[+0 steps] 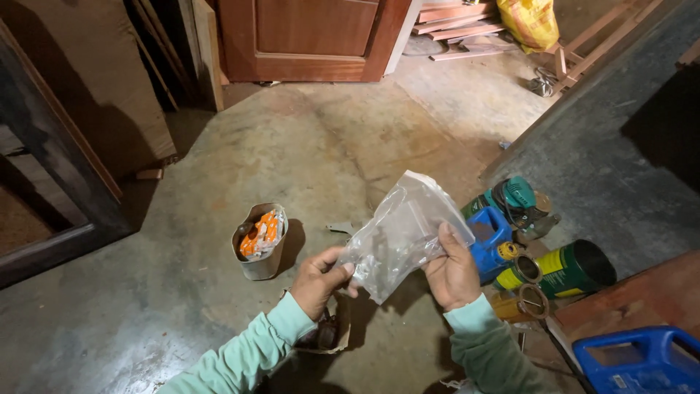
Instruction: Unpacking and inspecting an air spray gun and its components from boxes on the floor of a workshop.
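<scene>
A clear plastic bag (pixel 399 232) is held up between both hands over the concrete floor. My left hand (pixel 319 280) pinches its lower left edge, where small pale items sit inside. My right hand (pixel 453 271) grips the bag's right side, thumb on the front. Both sleeves are pale green. Just below my left hand lies an open paper packet (pixel 332 337) with dark contents.
A small cardboard cup (pixel 259 243) holding orange-and-white packets stands to the left. On the right are a blue jug (pixel 490 238), a teal power tool (pixel 516 198), a green and yellow tin (pixel 567 269), a blue container (pixel 642 360) and a wooden board. A wooden door stands behind.
</scene>
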